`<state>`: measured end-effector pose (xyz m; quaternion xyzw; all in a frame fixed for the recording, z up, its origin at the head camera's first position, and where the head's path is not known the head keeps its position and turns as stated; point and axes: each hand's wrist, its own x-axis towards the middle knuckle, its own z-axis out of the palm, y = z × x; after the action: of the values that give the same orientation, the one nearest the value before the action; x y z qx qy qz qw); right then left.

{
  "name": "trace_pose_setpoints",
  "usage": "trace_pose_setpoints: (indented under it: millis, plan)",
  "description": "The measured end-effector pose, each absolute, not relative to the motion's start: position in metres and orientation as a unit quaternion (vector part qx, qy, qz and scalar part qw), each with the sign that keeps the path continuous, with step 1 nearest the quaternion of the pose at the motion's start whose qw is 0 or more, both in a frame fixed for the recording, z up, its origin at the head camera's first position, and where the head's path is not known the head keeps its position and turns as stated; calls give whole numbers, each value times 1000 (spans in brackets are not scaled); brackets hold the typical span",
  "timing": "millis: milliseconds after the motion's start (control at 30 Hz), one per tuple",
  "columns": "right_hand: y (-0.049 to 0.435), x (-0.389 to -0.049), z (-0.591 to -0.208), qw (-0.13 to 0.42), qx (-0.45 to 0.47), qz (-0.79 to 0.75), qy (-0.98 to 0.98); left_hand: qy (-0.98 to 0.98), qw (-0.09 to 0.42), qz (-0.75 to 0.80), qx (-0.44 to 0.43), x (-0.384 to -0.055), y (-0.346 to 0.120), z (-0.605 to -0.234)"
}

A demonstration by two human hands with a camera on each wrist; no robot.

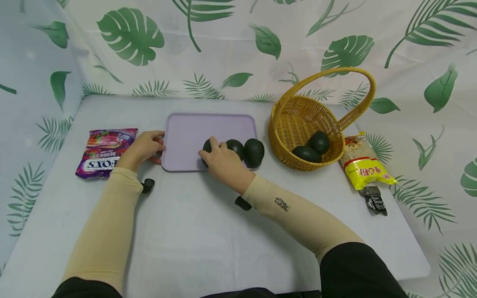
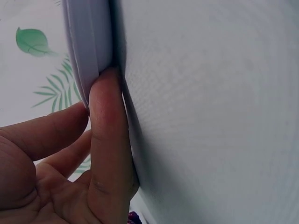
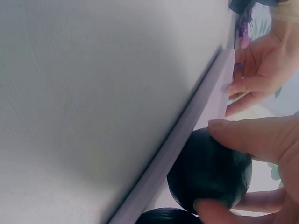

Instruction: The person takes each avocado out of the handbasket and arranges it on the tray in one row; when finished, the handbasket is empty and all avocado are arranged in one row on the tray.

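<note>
The right hand [image 1: 229, 165] has its thumb and fingers bent round an avocado [image 3: 210, 172], spread only as wide as the fruit; the left hand [image 1: 143, 147] pinches the left edge of the tray [image 1: 197, 128]. Leaf-print cloth [image 1: 220, 37] hangs behind the white table [image 1: 208, 231]. On the table's right side stands the basket [image 1: 281, 151], handle up. The lilac tray lies left of it, apart. Beside the left hand is a purple bag [image 1: 106, 153]; a yellow bag [image 1: 367, 165] lies just right of the basket. The held avocado is at the tray's near edge, leftmost of three in a row; whether it rests there I cannot tell. Two more avocados [image 1: 319, 142] sit in the basket. A black packet [image 1: 374, 200] lies by the yellow bag.
</note>
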<state>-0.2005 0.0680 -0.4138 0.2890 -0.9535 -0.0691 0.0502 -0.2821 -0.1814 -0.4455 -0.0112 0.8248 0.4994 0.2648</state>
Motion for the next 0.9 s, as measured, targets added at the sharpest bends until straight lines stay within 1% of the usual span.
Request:
trace_pose_setpoints:
  millis: [133,300,633,900]
  plan:
    - [69,-201,-413,77,290,-101,-949,825,265,500,-11,-283,-181,-446]
    - [70,-201,-412,85,292,-107,-947,824,266,500,-14,-283,-181,-446]
    - [71,-203,-413,88,294,-100,-946,824,262,503,-11,-283,-182,-446]
    - [71,-204,-412,63,287,-98,-951,825,264,500,-17,-283,-181,-446]
